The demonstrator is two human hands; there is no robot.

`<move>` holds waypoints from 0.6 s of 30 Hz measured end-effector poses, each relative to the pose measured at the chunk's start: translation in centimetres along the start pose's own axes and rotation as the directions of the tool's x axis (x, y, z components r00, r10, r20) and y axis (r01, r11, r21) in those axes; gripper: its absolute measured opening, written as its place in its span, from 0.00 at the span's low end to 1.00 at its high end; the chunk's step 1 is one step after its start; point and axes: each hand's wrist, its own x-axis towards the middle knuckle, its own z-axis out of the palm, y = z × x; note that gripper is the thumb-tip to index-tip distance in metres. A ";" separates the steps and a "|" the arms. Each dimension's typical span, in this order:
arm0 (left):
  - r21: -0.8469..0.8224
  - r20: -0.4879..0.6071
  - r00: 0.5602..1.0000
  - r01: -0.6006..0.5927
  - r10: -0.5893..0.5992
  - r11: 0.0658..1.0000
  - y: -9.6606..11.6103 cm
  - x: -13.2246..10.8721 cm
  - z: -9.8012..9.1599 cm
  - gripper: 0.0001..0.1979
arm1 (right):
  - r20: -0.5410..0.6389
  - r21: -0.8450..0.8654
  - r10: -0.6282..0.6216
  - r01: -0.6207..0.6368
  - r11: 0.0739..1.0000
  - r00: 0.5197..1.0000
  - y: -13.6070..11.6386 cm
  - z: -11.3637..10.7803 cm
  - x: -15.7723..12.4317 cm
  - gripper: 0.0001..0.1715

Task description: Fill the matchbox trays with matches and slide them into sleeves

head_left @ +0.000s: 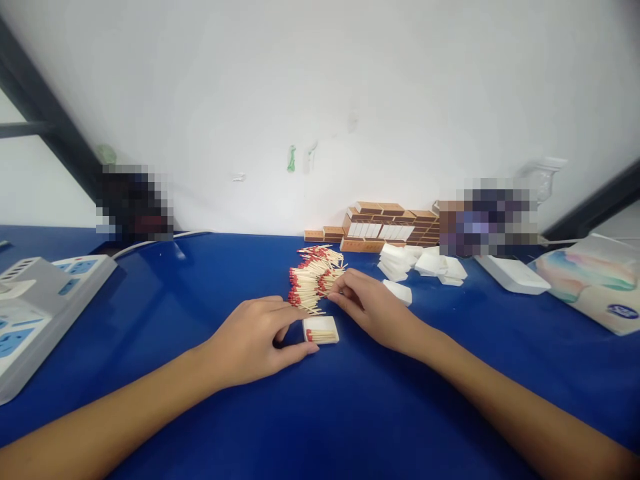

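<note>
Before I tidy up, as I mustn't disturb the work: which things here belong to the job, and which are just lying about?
Probably the job:
part-filled tray by the left hand
match pile at the right hand
loose white trays
stacked matchboxes

Probably just lying about:
power strip
white box
pastel pack

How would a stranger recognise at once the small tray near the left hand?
On the blue table, find the central heap of matchsticks. Just nearer the camera, by the left hand, lies a white matchbox tray. Unlike the white trays piled farther right, it visibly holds red-headed matches.
</note>
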 end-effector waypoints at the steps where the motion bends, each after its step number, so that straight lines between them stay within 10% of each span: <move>1: 0.010 -0.006 1.000 0.010 -0.010 1.000 0.0 0.0 0.0 0.17 | -0.005 0.017 0.003 -0.003 1.000 1.000 -0.1 -0.3 -0.1 0.11; 11: 0.003 -0.021 1.000 0.021 -0.020 1.000 -0.1 0.1 -0.2 0.16 | 0.242 -0.060 -0.132 0.150 0.987 0.961 -2.9 -1.6 -1.7 0.06; 18: -0.063 0.006 0.999 -0.050 0.050 0.997 0.3 0.1 -0.3 0.15 | 0.037 0.033 -0.055 0.054 0.998 0.998 -2.3 -0.6 -1.3 0.07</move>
